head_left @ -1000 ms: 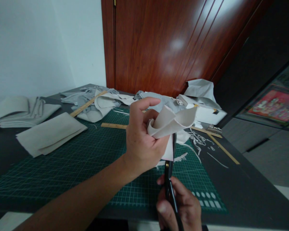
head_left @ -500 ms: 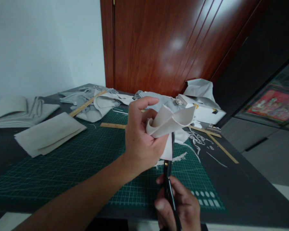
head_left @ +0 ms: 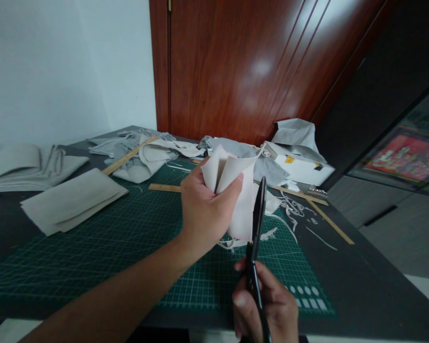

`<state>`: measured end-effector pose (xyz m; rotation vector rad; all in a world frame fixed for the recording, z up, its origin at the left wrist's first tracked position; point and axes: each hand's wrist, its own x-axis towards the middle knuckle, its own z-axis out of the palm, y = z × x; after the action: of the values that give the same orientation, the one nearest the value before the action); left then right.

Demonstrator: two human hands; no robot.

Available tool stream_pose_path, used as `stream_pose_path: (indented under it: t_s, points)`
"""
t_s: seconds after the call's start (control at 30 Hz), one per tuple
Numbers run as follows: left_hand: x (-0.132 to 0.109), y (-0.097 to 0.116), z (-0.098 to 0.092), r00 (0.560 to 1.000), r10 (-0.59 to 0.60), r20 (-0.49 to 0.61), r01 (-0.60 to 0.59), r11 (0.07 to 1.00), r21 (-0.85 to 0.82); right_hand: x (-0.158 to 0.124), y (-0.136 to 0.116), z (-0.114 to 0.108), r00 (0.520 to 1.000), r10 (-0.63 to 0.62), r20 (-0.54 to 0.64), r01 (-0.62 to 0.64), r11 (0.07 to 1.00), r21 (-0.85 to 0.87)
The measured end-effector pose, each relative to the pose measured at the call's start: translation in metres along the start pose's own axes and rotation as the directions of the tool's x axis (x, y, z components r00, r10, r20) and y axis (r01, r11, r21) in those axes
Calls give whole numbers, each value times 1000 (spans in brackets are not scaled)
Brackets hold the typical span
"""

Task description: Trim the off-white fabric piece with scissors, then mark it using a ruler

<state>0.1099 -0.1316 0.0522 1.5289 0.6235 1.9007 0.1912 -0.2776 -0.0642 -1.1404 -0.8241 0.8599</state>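
My left hand [head_left: 207,209] is closed around a folded piece of off-white fabric [head_left: 241,214], held up above the green cutting mat [head_left: 157,238]. Faint pinkish lines run along the fabric's edges. In my right hand [head_left: 266,305] is a pair of black scissors [head_left: 256,228], blades pointing up and away from me. The blades stand along the right edge of the fabric; whether they touch it I cannot tell. Beneath the fabric, thin frayed offcuts [head_left: 270,234] lie on the mat.
Folded fabric [head_left: 75,197] and a fabric stack [head_left: 39,166] lie at left. Crumpled cloth and a wooden ruler [head_left: 128,155] are at the back. A white box [head_left: 303,169], more wooden strips [head_left: 331,221] and loose strings [head_left: 295,209] sit at right. A red-brown wooden door [head_left: 229,66] stands behind.
My left hand has shifted slightly left and regripped, its thumb now pressing on the fabric, which stands more upright. The scissor blades now show clear at the fabric's right side.
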Motion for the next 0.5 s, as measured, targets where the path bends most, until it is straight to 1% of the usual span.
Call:
stream_pose_path:
  t_s: [0.07,0.13,0.23,0.33,0.5]
  points:
    - [-1,-4,1,997,-80,4,80,995,-53,1,-1,1,1000,11,-13,-11,1000,30]
    - [-1,-6,1,995,-102,-2,102,992,-79,1,-2,3,1000,26,-16,-25,998,53]
    - [-1,-6,0,997,-73,-11,73,995,-61,0,-1,3,999,33,-7,-33,998,60]
    - [-1,-3,-1,999,-46,-10,46,998,-33,-1,3,1,1000,1,14,-2,999,44]
    - [-1,-1,-1,1000,-23,-8,22,999,-23,1,6,-2,994,-41,98,37,998,45]
